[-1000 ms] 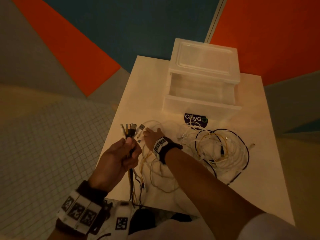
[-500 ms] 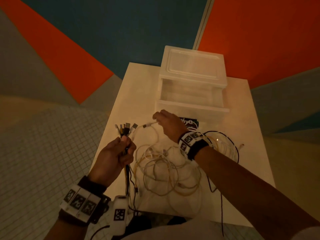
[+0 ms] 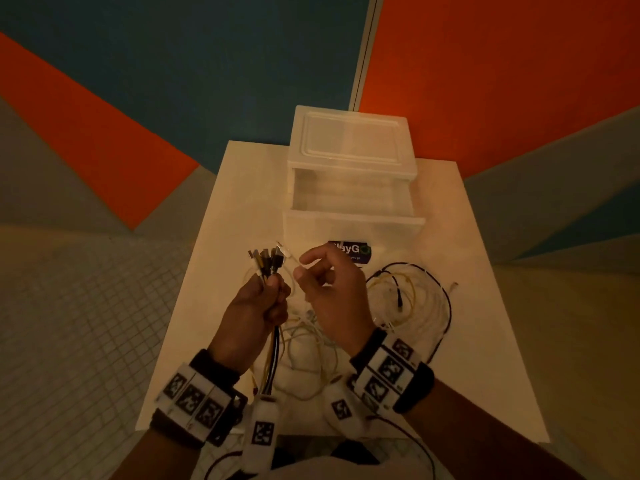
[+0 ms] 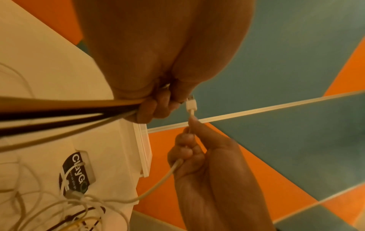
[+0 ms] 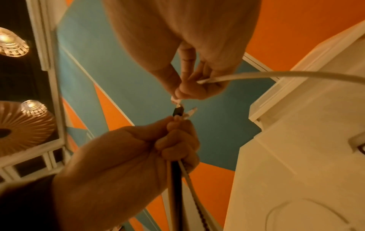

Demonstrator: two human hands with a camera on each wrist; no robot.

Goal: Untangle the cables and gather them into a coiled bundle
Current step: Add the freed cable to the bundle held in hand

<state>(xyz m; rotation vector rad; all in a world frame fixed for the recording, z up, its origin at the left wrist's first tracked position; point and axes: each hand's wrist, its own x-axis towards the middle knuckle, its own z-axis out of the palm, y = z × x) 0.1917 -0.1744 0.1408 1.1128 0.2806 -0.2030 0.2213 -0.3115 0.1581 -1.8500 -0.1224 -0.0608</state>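
My left hand [image 3: 258, 306] grips a bunch of cable ends [image 3: 265, 259], black, white and yellow, with the plugs sticking up past the fist. Those cables [image 4: 59, 112] run out of the fist in the left wrist view. Just to its right, my right hand [image 3: 329, 289] pinches one white cable [image 4: 158, 182] just behind its white plug [image 4: 191, 105] and holds that plug against the bunch. A loose tangle of white, yellow and black cables [image 3: 412, 299] lies on the white table [image 3: 485, 341] under and right of my hands.
A white plastic drawer box [image 3: 351, 161] stands at the table's far end, its drawer [image 3: 349, 209] pulled out toward me, with a dark ClayGo label [image 3: 356, 252] on its front. Tiled floor [image 3: 69, 341] lies left of the table, painted walls beyond.
My right hand drew the white cable end out of the tangle and brought it left to the bunch in my left hand. The view has tilted upward.
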